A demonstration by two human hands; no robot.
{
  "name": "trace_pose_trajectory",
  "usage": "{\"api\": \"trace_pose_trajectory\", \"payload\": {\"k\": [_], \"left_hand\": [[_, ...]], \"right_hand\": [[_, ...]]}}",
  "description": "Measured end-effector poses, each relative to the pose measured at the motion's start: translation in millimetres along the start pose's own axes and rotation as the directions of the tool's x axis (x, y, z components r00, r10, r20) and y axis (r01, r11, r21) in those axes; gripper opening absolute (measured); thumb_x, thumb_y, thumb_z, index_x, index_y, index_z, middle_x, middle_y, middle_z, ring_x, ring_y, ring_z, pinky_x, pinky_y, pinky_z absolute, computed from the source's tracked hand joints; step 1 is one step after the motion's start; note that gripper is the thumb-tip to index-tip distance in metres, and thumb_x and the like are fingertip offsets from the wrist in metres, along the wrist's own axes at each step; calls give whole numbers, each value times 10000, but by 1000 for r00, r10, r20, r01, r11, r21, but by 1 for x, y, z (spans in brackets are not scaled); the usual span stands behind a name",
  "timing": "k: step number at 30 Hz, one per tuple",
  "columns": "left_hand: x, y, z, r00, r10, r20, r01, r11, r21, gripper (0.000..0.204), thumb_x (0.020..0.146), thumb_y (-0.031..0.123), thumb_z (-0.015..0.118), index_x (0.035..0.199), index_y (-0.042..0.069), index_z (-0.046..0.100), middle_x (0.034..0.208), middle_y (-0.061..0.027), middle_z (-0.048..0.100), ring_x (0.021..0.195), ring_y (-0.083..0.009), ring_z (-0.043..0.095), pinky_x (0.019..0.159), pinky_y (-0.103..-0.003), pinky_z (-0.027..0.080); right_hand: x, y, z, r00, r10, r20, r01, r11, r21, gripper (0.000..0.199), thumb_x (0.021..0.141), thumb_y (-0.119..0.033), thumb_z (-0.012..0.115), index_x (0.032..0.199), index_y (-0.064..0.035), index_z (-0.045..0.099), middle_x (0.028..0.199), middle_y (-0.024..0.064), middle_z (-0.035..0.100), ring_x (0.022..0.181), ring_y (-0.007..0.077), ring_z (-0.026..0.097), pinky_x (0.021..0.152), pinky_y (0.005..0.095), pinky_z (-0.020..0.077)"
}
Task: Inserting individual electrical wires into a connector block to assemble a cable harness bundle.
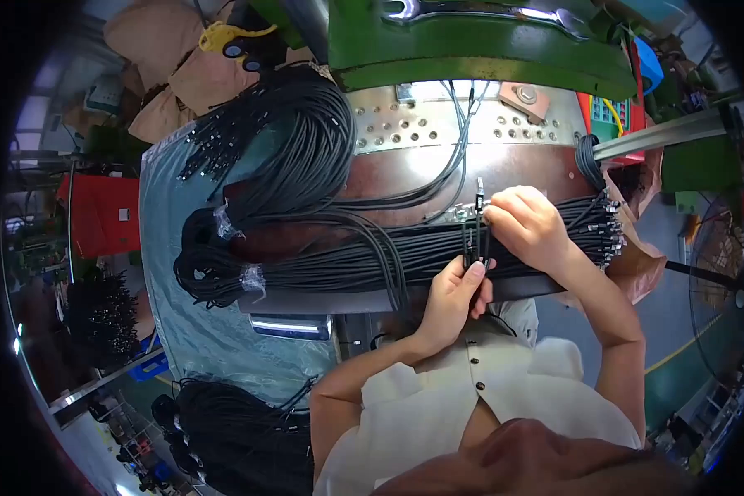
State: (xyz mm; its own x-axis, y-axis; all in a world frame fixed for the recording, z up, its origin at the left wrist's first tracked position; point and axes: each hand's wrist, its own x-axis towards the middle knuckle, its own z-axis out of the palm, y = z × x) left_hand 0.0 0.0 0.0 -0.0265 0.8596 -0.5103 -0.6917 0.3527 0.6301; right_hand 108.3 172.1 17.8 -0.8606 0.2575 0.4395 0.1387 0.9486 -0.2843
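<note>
Black cable ends (479, 203) are pointing far, over the right part of the cable bundle (331, 271) | left hand (453, 299) is clamping them — thumb against fingers | right hand (527, 226) is curling beside them — cannot tell if pinching

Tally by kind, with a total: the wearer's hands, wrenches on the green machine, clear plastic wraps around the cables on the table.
Hands: 2 (left hand, right hand)
Wrenches: 1 (silver wrench)
Clear wraps: 2 (upper wrap, lower wrap)
Total: 5
</note>
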Motion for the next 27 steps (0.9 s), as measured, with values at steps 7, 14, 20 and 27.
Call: {"api": "trace_pose_trajectory", "payload": {"k": [7,14,20,27], "left_hand": [[-8,14,-9,942,315,-114,-300,944,135,295,972,255,481,1091,-4,560,1035,-113,628,850,-122,601,771,-261,494],[-10,19,-11,981,182,73,-178,982,-60,305,978,299,456,1009,16,566,840,-66,601,750,-118,578,701,-239,468],[-5,13,-6,973,199,118,-211,973,96,282,978,268,467,998,5,570,699,-7,531,650,-67,483,611,-212,391],[-1,23,-4,953,299,44,-302,935,184,271,983,237,457,994,-9,572,685,-8,514,636,-70,455,600,-203,378]], "right_hand": [[18,-3,35,951,293,95,-301,820,486,165,707,-7,684,848,-29,601,872,70,634,836,259,606,724,344,498],[15,-6,27,949,253,188,-305,890,339,183,705,-4,678,867,-54,609,900,65,621,867,257,601,759,346,499],[39,-9,-7,714,451,535,-624,66,778,180,874,-196,622,884,-18,599,976,23,620,892,73,537,791,254,437],[14,-29,-3,841,319,437,-541,513,666,164,788,-145,700,852,-32,601,737,33,608,679,142,571,657,285,454]]}}
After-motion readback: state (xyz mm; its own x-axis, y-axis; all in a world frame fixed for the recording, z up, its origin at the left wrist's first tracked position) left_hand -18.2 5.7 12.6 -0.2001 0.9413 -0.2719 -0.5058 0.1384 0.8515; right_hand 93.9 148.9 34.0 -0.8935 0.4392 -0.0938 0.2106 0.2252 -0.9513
